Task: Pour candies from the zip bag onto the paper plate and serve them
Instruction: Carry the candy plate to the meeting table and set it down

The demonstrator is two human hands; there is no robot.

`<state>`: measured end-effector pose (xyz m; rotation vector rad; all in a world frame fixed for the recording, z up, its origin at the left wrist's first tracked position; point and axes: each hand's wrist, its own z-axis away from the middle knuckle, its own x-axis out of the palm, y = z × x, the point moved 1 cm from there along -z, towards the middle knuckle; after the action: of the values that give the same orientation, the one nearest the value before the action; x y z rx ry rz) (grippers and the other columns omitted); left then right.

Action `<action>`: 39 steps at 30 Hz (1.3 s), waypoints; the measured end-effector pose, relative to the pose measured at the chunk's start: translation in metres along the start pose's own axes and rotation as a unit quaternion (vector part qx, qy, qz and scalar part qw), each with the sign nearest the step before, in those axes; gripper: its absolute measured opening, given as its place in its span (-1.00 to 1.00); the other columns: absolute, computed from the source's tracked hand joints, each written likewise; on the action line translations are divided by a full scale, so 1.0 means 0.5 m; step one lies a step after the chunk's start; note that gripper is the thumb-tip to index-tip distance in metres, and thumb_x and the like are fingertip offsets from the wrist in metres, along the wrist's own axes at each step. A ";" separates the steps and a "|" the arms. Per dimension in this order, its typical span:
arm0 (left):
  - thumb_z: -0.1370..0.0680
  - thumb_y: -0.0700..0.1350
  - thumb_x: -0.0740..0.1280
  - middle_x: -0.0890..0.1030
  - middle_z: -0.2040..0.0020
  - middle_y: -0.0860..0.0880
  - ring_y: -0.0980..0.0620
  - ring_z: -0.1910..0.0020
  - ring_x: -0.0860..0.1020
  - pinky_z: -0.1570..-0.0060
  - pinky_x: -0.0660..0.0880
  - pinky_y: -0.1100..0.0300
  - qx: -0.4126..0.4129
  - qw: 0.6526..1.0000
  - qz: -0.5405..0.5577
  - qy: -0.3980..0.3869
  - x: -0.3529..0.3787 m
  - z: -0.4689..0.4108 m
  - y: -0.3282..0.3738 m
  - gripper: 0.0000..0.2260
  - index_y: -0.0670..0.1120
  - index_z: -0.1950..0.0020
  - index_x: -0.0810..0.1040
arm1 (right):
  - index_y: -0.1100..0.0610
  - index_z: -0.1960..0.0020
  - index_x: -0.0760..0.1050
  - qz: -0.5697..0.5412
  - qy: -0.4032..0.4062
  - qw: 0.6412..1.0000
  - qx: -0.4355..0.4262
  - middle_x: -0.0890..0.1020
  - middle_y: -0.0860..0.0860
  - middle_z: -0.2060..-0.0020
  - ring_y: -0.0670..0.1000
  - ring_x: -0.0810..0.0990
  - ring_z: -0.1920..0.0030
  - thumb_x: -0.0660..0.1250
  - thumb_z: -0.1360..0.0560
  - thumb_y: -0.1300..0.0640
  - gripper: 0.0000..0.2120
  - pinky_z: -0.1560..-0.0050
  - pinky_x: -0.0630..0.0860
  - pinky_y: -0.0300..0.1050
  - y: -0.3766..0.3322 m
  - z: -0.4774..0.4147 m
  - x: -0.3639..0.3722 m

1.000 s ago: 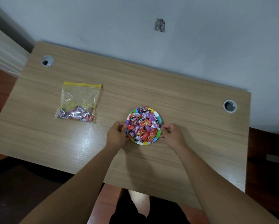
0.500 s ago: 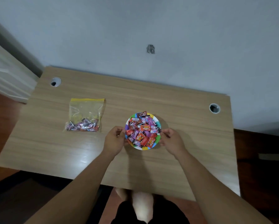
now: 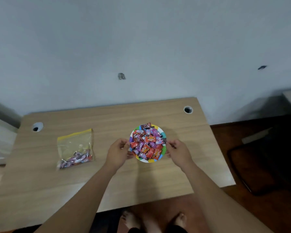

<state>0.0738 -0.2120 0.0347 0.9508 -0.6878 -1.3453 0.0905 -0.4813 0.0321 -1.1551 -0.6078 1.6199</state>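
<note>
The left hand (image 3: 118, 153) pinches the left rim of the paper plate (image 3: 163, 134) between thumb and fingers, and the right hand (image 3: 179, 153) pinches the right rim the same way; the plate sits between the two hands over the middle of the wooden table (image 3: 141, 180), and whether it rests on the top or is just lifted off it I cannot tell; its rim is banded in bright colours around a white edge, and it is heaped with candies (image 3: 147, 142) in red, purple and dark wrappers; the zip bag (image 3: 75, 148), clear with a yellow seal, lies flat well to the left of the plate, a small cluster of candies left at its near end; against half a second ago both pinches are unchanged, the plate stands slightly farther from the bag, and the view has tipped up, showing more wall and the person's bare feet below the table's near edge.
</note>
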 end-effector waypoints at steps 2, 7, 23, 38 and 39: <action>-0.73 -0.22 0.30 0.68 0.04 -0.20 -0.01 0.37 0.69 0.25 0.72 0.09 0.010 1.000 -0.004 -0.020 0.027 0.013 0.015 -0.90 -0.20 -0.05 0.56 | 0.16 -0.06 0.62 -0.020 0.022 1.000 0.001 0.76 0.11 0.07 -0.05 0.70 0.25 0.38 -0.65 0.16 -0.92 0.19 0.69 -0.11 0.005 0.028 -0.035; -0.73 -0.20 0.30 0.69 0.00 -0.25 -0.05 0.34 0.68 0.20 0.72 0.05 0.026 0.998 -0.024 -0.058 0.112 0.055 0.046 -0.90 -0.19 -0.06 0.57 | 0.18 -0.10 0.63 -0.055 0.060 0.997 0.009 0.74 0.08 0.09 -0.04 0.70 0.21 0.38 -0.66 0.15 -0.90 0.28 0.62 -0.25 0.032 0.092 -0.134; -0.73 -0.19 0.31 0.72 -0.05 -0.18 -0.15 0.16 0.71 0.15 0.75 0.07 0.038 0.988 -0.048 -0.140 0.510 0.385 0.022 -0.89 -0.20 -0.10 0.59 | 0.03 0.00 0.67 -0.053 0.161 0.985 0.021 0.79 -0.05 0.17 -0.06 0.77 0.22 0.43 -0.62 0.03 -0.91 0.10 0.73 -0.01 0.253 0.349 -0.552; -0.73 -0.11 0.33 0.73 -0.10 -0.15 -0.11 0.04 0.79 0.10 0.75 0.12 0.069 0.942 -0.166 -0.283 0.961 0.679 -0.015 -0.87 -0.13 -0.19 0.62 | 0.07 -0.05 0.64 -0.104 0.303 0.944 0.082 0.77 -0.04 0.15 -0.11 0.78 0.22 0.43 -0.64 0.01 -0.88 0.25 0.67 -0.27 0.498 0.677 -0.937; -0.73 -0.10 0.33 0.73 -0.11 -0.15 -0.12 0.02 0.79 0.08 0.75 0.10 0.069 0.937 -0.175 -0.294 0.992 0.693 -0.018 -0.87 -0.12 -0.19 0.62 | 0.07 -0.05 0.64 -0.109 0.314 0.939 0.090 0.77 -0.04 0.14 -0.10 0.78 0.20 0.43 -0.64 0.02 -0.88 0.26 0.66 -0.27 0.516 0.695 -0.959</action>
<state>-0.1646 -0.7586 0.1372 0.8002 -1.1143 -1.9535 -0.3210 -0.9653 0.1499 -1.3247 -0.1559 1.0086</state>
